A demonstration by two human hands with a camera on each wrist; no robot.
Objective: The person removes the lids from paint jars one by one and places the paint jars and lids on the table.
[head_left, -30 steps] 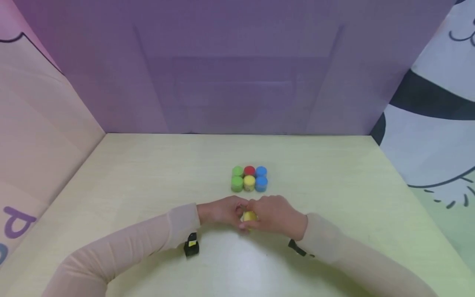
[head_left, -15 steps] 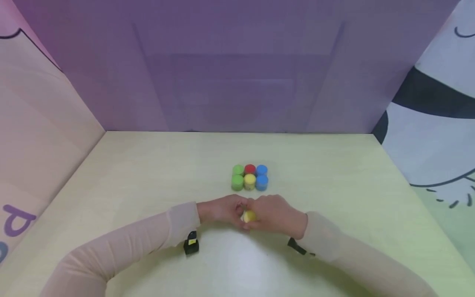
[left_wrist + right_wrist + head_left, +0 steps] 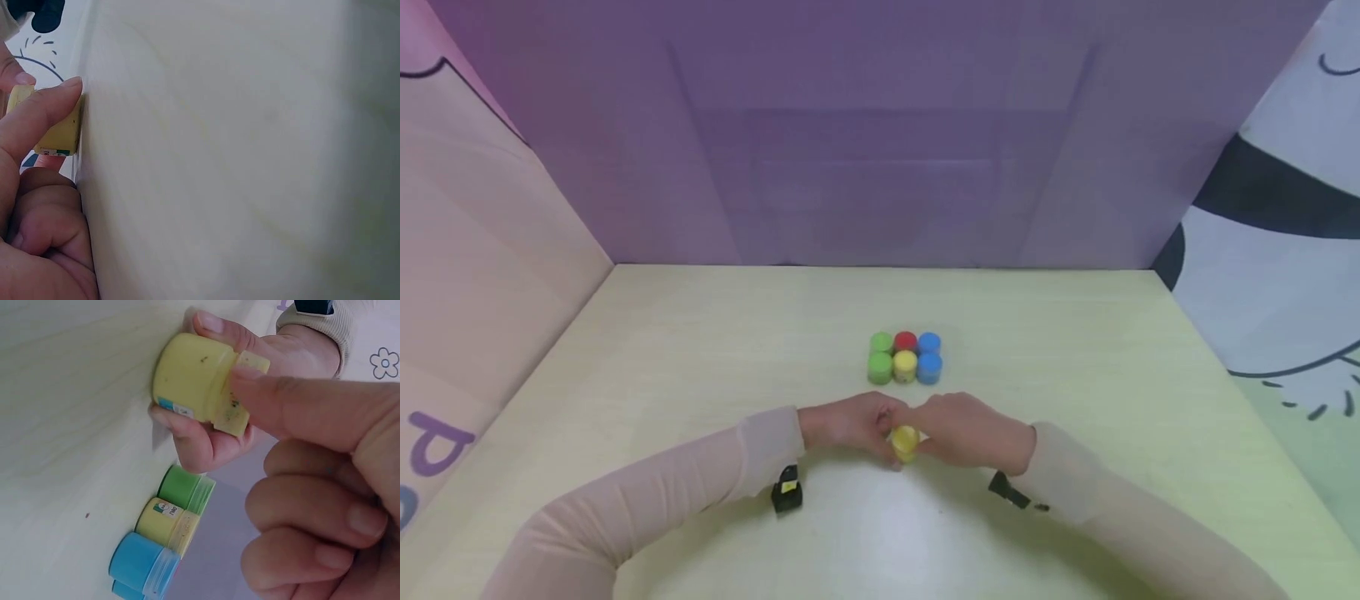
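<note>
A small yellow jar (image 3: 906, 444) stands on the table between both hands, in front of the grouped jars. My left hand (image 3: 853, 423) holds its body from the left, with the thumb on the near side. The right wrist view shows the left fingers around the jar body (image 3: 190, 378) low down. My right hand (image 3: 973, 429) is at the lid (image 3: 231, 412), its thumb against the edge and the other fingers curled. The right index fingertip is hidden behind the thumb there. In the left wrist view, the left thumb crosses the jar (image 3: 62, 134).
Beyond the hands, several jars stand in two tight rows: green jars (image 3: 880, 368), a red jar (image 3: 906, 342), a yellow jar (image 3: 905, 367) and blue jars (image 3: 929, 368). A purple panel (image 3: 880, 167) rises at the table's (image 3: 737, 333) back edge.
My right hand has shifted slightly to the right and its thumb has drawn back, so more of the jar's top shows. My left hand stays in place on the jar.
</note>
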